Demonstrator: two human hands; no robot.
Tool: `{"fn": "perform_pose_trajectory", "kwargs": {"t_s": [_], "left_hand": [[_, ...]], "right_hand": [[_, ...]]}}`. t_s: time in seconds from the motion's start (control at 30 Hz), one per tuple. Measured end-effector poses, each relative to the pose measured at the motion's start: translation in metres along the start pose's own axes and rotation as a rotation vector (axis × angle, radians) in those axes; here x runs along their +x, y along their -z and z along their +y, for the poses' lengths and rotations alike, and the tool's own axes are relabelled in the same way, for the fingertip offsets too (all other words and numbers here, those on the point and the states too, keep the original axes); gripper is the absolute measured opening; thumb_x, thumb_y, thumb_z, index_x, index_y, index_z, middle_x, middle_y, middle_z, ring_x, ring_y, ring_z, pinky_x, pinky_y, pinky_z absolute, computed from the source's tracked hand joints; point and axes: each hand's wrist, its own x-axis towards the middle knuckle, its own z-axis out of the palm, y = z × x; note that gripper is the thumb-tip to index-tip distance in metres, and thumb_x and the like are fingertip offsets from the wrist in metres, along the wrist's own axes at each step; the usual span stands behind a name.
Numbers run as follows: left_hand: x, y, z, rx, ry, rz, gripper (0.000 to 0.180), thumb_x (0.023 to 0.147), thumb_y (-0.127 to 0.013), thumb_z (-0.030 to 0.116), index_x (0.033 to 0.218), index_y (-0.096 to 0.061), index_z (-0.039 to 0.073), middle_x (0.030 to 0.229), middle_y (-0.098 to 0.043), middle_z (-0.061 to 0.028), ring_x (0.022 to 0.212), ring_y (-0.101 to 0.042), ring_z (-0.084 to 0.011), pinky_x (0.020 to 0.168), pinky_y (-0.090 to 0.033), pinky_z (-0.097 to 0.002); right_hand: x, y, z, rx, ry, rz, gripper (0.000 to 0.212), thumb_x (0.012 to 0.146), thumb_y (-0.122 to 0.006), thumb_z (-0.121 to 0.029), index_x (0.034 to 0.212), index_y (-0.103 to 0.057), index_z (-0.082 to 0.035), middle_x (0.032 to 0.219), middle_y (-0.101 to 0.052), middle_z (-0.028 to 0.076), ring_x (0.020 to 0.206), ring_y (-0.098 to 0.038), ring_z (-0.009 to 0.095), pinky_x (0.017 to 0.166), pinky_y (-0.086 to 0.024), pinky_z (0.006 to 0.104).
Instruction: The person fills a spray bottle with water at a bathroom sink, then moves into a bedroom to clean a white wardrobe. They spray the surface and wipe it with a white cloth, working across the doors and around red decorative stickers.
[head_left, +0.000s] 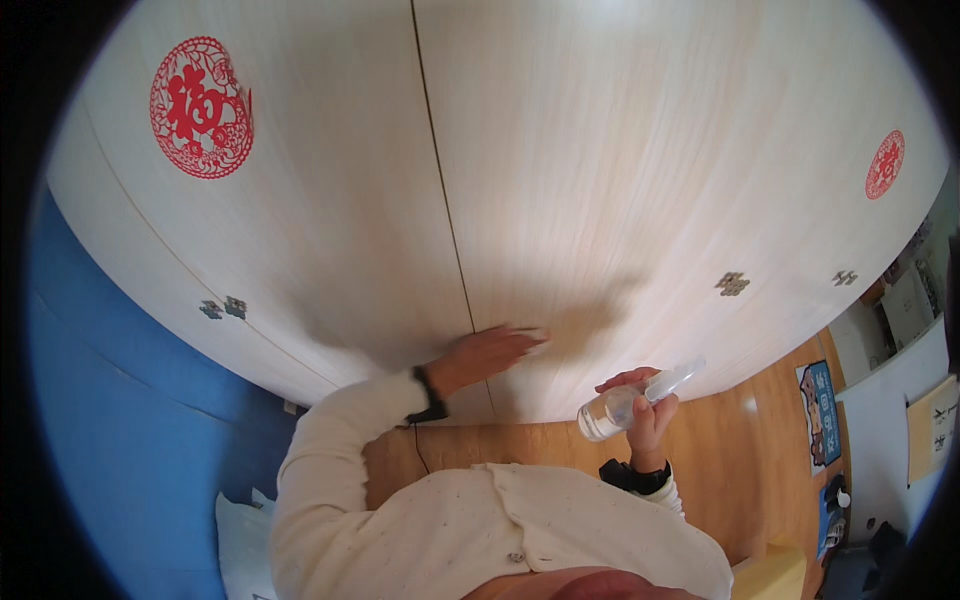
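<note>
My left hand [490, 357] lies against the pale wood-grain cabinet door [600, 200], just right of the dark seam between two doors. Under its fingers a bit of white cloth or tissue [538, 340] shows, pressed to the door; most of it is hidden by the hand. In my right hand [650, 420] is a clear plastic spray bottle [605, 414], tilted, with its whitish top end toward the upper right. The fingers wrap around its neck, a short way off the door. Both wrists wear black bands.
Red round paper cutouts [202, 108] decorate the doors. Metal handle plates [732, 284] sit lower down. Blue fabric [120, 400] and a white pillow-like item [243, 545] are at left. Wooden floor [720, 450] runs below, with a blue mat [820, 415] and shoes [835, 520] at right.
</note>
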Motion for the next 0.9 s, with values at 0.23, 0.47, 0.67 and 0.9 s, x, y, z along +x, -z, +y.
{"fn": "perform_pose_trajectory", "kwargs": {"t_s": [0.23,0.47,0.67,0.9], "left_hand": [[-0.039,0.111,-0.059,0.439,0.612,0.003,0.037,0.082,-0.059,0.048,0.105,-0.063,0.019,0.134,-0.05,-0.013,0.12,-0.048,-0.0302,0.095,-0.024,-0.0668],[0.157,0.267,-0.113,0.739,0.509,0.862,0.052,0.092,-0.05,0.049,0.121,-0.052,0.006,0.147,-0.035,-0.0212,0.135,-0.032,-0.0424,0.102,-0.015,-0.073],[0.256,0.208,-0.028,-1.744,0.16,0.505,0.052,0.095,-0.046,0.042,0.134,-0.046,0.008,0.148,-0.036,-0.0089,0.135,-0.034,-0.0233,0.113,-0.02,-0.0479],[0.117,0.119,-0.036,-2.429,0.14,0.092,0.062,0.097,-0.031,0.055,0.144,-0.034,0.014,0.157,-0.023,0.0023,0.139,-0.027,-0.0196,0.113,-0.018,-0.046]], "right_hand": [[0.008,0.016,-0.012,-0.024,-0.064,0.113,0.05,0.085,-0.062,-0.042,0.099,-0.051,0.004,0.078,-0.064,0.019,0.07,-0.067,0.031,0.063,-0.056,0.0407],[-0.03,-0.008,-0.026,0.107,-0.021,0.276,0.052,0.085,-0.063,-0.046,0.096,-0.05,0.003,0.077,-0.061,0.017,0.068,-0.066,0.032,0.061,-0.057,0.0447],[-0.07,-0.028,-0.039,0.111,-0.103,0.31,0.052,0.084,-0.065,-0.046,0.097,-0.05,0.001,0.078,-0.057,0.014,0.068,-0.065,0.03,0.06,-0.057,0.0457],[-0.105,0.001,-0.057,0.067,0.056,0.286,0.045,0.085,-0.065,-0.035,0.104,-0.051,0.003,0.086,-0.063,0.018,0.073,-0.066,0.031,0.066,-0.056,0.0422]]}}
